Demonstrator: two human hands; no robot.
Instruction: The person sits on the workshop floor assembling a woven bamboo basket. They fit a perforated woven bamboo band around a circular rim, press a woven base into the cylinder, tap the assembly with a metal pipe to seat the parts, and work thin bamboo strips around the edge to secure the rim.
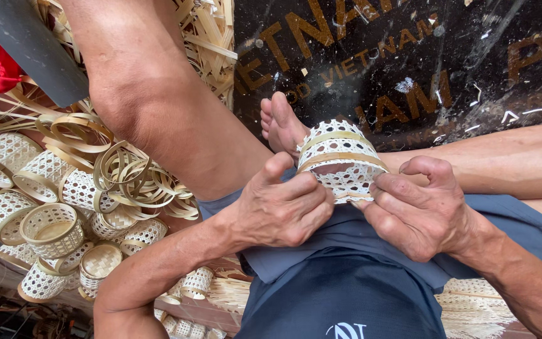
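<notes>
A small woven basket (pixel 341 162) sits between the two hands, held over the person's lap just in front of a bare foot (pixel 281 123). It is a short cylinder of pale openwork lattice, banded by flat tan bamboo strips, and part of its side wall gapes open. The left hand (pixel 281 207) is clamped on the basket's left lower edge, thumb raised against the wall and fingers curled under. The right hand (pixel 418 210) grips the right lower edge, fingertips pinched on the rim, knuckles bent and thumb arched above. Both forearms angle in from the bottom corners over blue shorts (pixel 346 276). A bent knee (pixel 152 94) rises at left and partly hides the stock behind it: a heap of finished lattice baskets (pixel 45 207) and loose bamboo hoops (pixel 133 172) lying tangled together. A dark printed sheet (pixel 421 56), flecked with shavings, covers the floor beyond the foot.
</notes>
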